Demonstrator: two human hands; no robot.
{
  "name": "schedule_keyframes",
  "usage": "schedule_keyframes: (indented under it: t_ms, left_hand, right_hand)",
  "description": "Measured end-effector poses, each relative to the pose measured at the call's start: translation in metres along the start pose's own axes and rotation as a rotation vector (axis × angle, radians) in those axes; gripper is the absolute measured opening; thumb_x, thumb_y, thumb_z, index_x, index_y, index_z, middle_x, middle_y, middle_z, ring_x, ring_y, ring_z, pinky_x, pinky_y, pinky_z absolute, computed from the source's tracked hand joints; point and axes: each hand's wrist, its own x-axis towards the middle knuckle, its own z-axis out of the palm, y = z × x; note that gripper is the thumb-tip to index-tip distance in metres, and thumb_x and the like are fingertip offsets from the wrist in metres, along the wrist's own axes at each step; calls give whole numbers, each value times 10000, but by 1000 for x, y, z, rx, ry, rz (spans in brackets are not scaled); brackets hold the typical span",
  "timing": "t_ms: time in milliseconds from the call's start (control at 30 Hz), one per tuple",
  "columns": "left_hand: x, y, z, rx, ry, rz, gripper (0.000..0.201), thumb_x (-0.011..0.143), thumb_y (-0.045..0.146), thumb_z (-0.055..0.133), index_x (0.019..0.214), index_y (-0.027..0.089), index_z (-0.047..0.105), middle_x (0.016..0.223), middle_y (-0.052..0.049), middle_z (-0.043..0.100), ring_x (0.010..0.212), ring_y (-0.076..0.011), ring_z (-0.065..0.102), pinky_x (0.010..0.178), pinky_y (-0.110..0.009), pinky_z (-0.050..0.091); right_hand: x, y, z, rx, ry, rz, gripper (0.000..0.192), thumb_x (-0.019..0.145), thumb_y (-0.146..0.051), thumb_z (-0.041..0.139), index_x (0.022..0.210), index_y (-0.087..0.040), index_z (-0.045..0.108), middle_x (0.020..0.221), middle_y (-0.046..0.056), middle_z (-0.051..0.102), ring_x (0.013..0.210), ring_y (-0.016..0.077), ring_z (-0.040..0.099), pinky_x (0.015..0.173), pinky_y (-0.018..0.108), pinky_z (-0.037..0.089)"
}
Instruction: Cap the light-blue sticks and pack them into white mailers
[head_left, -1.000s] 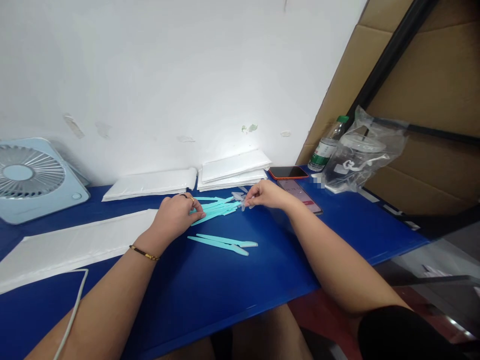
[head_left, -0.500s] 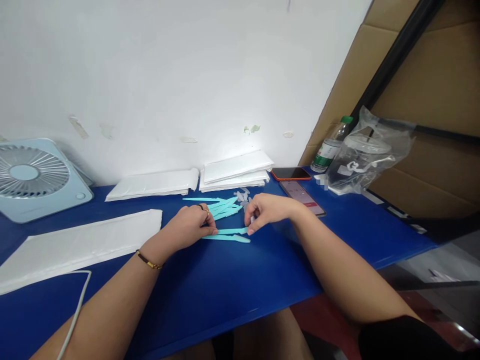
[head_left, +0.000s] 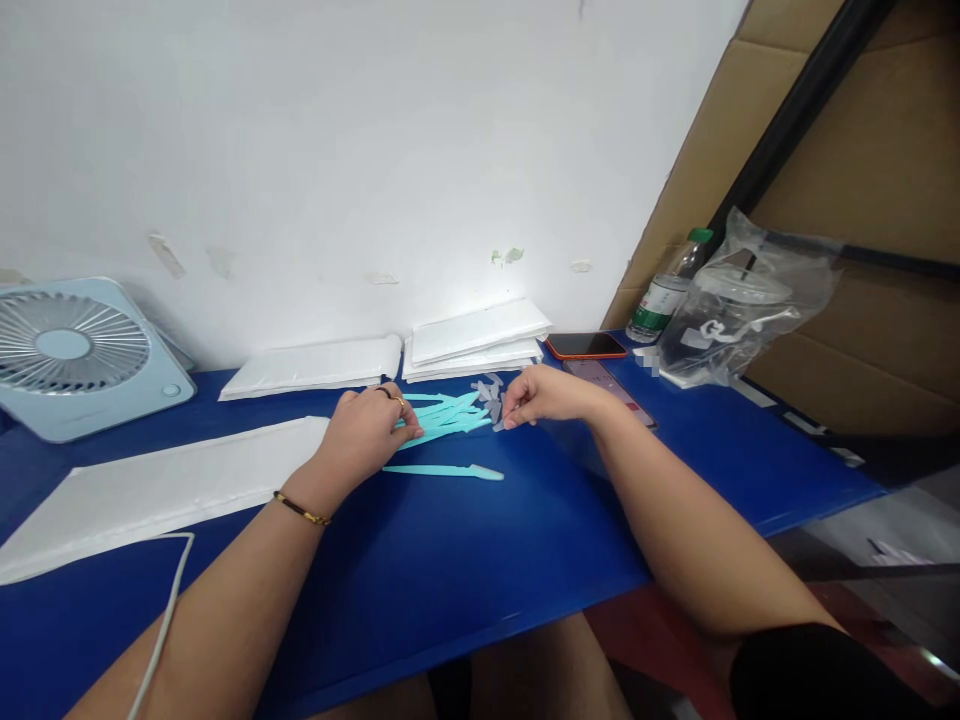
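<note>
A pile of teal plastic sticks (head_left: 448, 414) lies on the blue table (head_left: 465, 570). My left hand (head_left: 367, 432), with rings and a gold bracelet, pinches the left end of that pile. My right hand (head_left: 546, 393) is at the pile's right end, its fingertips closed on a small clear cap (head_left: 498, 425). Several more clear caps (head_left: 486, 388) lie just behind. A single teal stick (head_left: 442, 470) with a pale tip lies alone, nearer to me than the pile.
White padded envelopes lie at the left (head_left: 150, 490), at the back (head_left: 311, 365) and stacked (head_left: 476, 340). A pale blue fan (head_left: 71, 355) and a white cable (head_left: 169, 600) are at the left. Two phones (head_left: 586, 345), a bottle (head_left: 664, 295) and a bagged cup (head_left: 739, 310) are at the right.
Both hands moved from the two separate sticks back up to the pile. Only one separate stick now lies on the table in front of it.
</note>
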Motion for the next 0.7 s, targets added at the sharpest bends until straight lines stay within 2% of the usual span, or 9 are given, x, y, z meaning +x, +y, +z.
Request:
schedule_keyframes:
  t_ms: [133,233,300,367,433,500,600,700]
  left_hand:
    - [-2,1,-1,-39,21,1,267,718,494,574,838,279,679,1000,-11,577,861,-195,560,722,-303,331]
    - [-6,9,-3,-72,-41,119,332,670,541,611,874,287,673,989,-12,577,878,-197,556,728,-297,337]
    - [-9,15,-3,-81,-131,204,293,668,528,621,809,280,684,918,-8,590,871,-194,553,729,-293,339]
    - [-10,18,-3,-86,-185,233,248,689,496,612,754,269,687,861,-11,596,857,-191,550,725,-295,343]
    - [-10,19,-1,-93,-176,214,226,721,462,587,733,259,682,844,-17,597,849,-191,547,714,-298,349]
    - [-9,17,0,-111,-135,175,216,737,442,569,733,254,676,845,-20,588,831,-189,545,689,-296,358]
    - [-8,12,-1,-179,-66,118,214,751,427,548,751,244,659,865,-17,563,785,-175,537,656,-287,378]
    - [-8,4,-3,-272,-3,78,213,755,415,540,752,223,633,888,-16,542,804,-167,531,684,-281,406]
  right_hand:
    - [3,5,-3,-46,165,35,308,641,-380,701,824,-134,722,610,23,648,520,100,544,519,206,412]
    - [2,2,-3,-93,271,38,300,647,-357,700,844,-133,726,614,31,660,530,106,561,534,209,419]
    - [-3,-5,-4,-92,242,18,276,670,-365,678,822,-140,728,622,27,660,508,96,546,516,206,409]
    - [-9,-12,-2,-71,134,-12,276,686,-389,661,807,-150,728,614,15,649,489,88,528,500,203,401]
    - [-13,-20,4,-66,14,-37,294,665,-404,678,815,-157,727,602,7,639,498,93,534,500,201,403]
    - [-13,-25,13,-69,-53,-65,322,627,-399,712,843,-160,722,623,9,649,537,109,564,517,201,416]
    - [-8,-29,26,-3,6,-94,315,647,-374,703,865,-146,707,638,18,659,579,127,599,552,207,443]
    - [-6,-26,26,87,105,-113,288,718,-366,644,871,-128,698,651,31,656,572,125,599,553,215,458]
